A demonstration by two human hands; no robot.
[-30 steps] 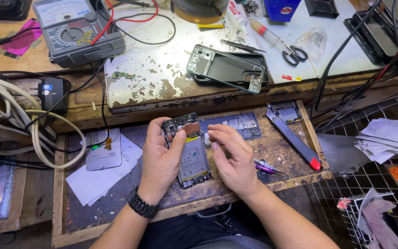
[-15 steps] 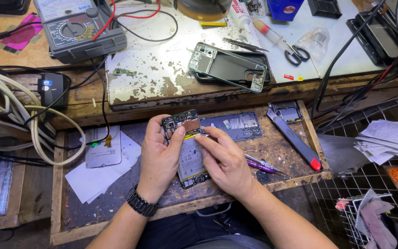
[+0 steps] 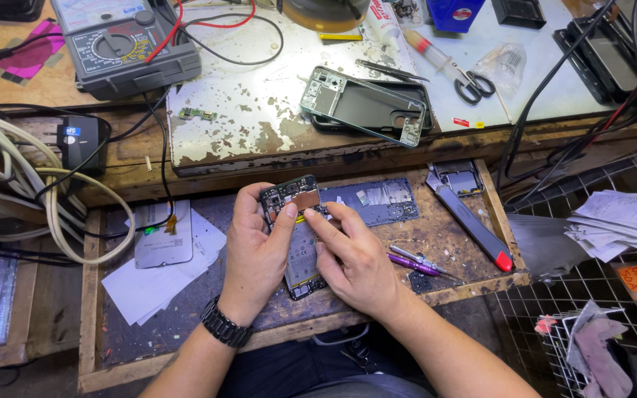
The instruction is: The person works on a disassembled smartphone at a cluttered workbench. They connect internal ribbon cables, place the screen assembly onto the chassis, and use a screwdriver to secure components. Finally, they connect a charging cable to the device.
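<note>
Left hand [image 3: 259,250] around opened phone [image 3: 296,221]

multimeter [image 3: 123,44], scissors [image 3: 473,82], phone frame [image 3: 366,107]

Phone repair workshop: multimeter [image 3: 123,44], tweezers [image 3: 392,70], bare phone frames [image 3: 366,107], worn bench [image 3: 259,133]

Opened phone [image 3: 300,236]: bare circuit board, matt dark, with a shiny copper-coloured metal shield. Wooden tray [image 3: 451,236]: rough, scratched, stained. White desk top [image 3: 259,125]: paint flaking off to brown. Paper sheets [image 3: 149,287] matt white. Wristband [image 3: 225,323] glossy black links.
</note>
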